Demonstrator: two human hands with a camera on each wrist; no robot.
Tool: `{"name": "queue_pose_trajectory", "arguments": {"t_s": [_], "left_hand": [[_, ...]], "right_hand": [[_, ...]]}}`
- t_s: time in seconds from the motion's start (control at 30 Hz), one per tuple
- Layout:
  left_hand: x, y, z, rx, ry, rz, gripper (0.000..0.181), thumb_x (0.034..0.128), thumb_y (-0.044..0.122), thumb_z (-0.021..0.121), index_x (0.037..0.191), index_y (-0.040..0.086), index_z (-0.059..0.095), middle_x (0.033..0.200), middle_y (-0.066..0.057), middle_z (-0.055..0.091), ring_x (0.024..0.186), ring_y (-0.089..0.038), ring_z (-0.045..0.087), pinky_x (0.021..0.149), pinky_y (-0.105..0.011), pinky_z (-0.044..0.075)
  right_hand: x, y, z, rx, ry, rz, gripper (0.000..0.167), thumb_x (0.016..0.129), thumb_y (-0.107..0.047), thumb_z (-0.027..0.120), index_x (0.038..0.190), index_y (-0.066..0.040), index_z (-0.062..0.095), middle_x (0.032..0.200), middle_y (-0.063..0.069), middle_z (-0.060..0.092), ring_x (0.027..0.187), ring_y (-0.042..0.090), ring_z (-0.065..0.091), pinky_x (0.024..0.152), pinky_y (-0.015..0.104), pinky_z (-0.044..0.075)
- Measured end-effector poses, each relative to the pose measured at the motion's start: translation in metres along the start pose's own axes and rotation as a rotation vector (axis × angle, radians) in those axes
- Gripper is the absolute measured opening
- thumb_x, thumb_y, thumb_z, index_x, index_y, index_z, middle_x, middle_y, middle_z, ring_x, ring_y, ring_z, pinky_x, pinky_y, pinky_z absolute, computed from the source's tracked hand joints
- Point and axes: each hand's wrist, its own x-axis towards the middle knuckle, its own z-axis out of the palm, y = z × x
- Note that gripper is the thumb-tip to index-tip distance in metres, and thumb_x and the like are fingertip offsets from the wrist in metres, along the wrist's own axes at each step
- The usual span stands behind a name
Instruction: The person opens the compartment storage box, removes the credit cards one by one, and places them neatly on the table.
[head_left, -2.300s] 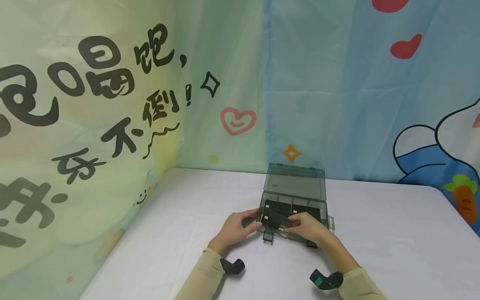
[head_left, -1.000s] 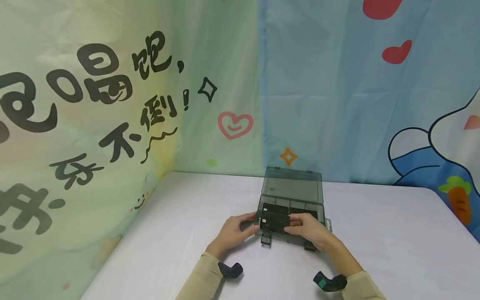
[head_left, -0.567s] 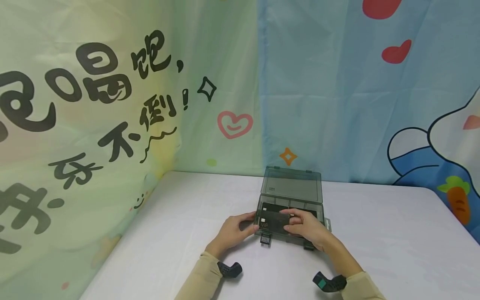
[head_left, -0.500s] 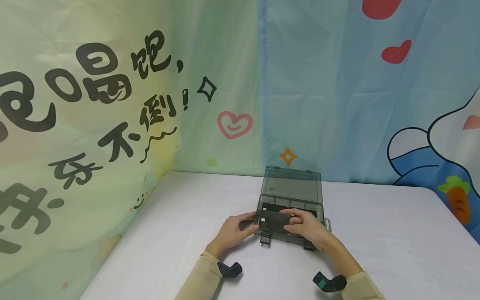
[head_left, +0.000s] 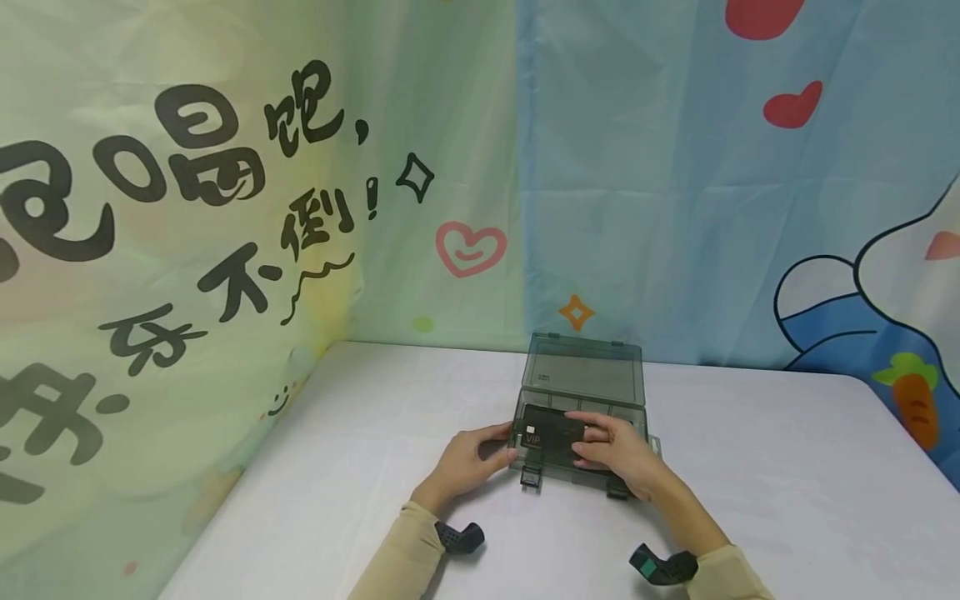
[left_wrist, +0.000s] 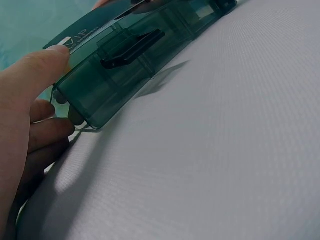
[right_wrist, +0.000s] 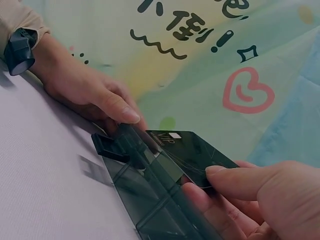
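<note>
Black, the card (head_left: 557,435) runs lengthwise across the box (head_left: 582,375), from the right hand (head_left: 624,450) pinching its right end toward the left hand (head_left: 467,463) gripping the box.

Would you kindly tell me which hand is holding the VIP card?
The right hand pinches the VIP card; the left hand grips the box instead.

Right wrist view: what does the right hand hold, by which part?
A black card, pinched by the right hand at the end opposite its VIP lettering.
</note>
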Motion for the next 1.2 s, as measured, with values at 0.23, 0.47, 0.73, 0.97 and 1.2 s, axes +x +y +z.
{"name": "queue_pose_trajectory", "arguments": {"t_s": [0.23,0.47,0.73,0.97,1.2], "left_hand": [[-0.001,0.004,-0.002,0.003,0.004,0.008,0.056,0.0915,0.051,0.055,0.136,0.018,0.053,0.129,0.002,0.063,0.124,-0.019,0.055,0.107,-0.038,0.043],[0.000,0.004,-0.002,0.012,0.006,0.017,0.057,0.0910,0.053,0.055,0.136,0.018,0.053,0.128,0.001,0.063,0.124,-0.021,0.056,0.107,-0.040,0.043],[0.000,0.001,-0.001,-0.002,0.014,0.027,0.057,0.0906,0.052,0.056,0.135,0.018,0.054,0.128,0.001,0.063,0.124,-0.022,0.056,0.107,-0.041,0.042],[-0.001,0.000,-0.001,-0.004,0.017,0.015,0.057,0.0900,0.053,0.056,0.135,0.018,0.054,0.128,0.002,0.063,0.124,-0.021,0.055,0.108,-0.040,0.041],[-0.001,0.001,0.000,-0.015,0.022,0.024,0.057,0.0903,0.053,0.056,0.135,0.018,0.054,0.127,0.002,0.064,0.124,-0.020,0.055,0.107,-0.041,0.042]], "right_hand": [[-0.004,-0.004,-0.002,0.002,-0.029,-0.017,0.062,0.089,-0.008,0.065,0.145,-0.008,0.037,0.084,0.002,0.043,0.082,0.017,0.057,0.084,0.036,0.058],[-0.008,-0.010,-0.009,-0.030,-0.023,-0.014,0.064,0.089,-0.009,0.066,0.146,-0.010,0.037,0.084,0.003,0.045,0.082,0.018,0.061,0.085,0.038,0.058],[-0.017,-0.021,-0.021,-0.055,-0.024,-0.067,0.063,0.090,-0.010,0.065,0.145,-0.011,0.037,0.082,0.002,0.043,0.083,0.017,0.062,0.088,0.043,0.056],[-0.026,-0.028,-0.034,-0.073,-0.005,-0.068,0.063,0.089,-0.014,0.067,0.145,-0.012,0.038,0.090,0.007,0.044,0.087,0.019,0.064,0.089,0.045,0.055],[-0.035,-0.031,-0.052,-0.130,-0.024,-0.066,0.063,0.090,-0.019,0.066,0.145,-0.012,0.037,0.085,0.007,0.044,0.089,0.022,0.065,0.088,0.043,0.056]]}}
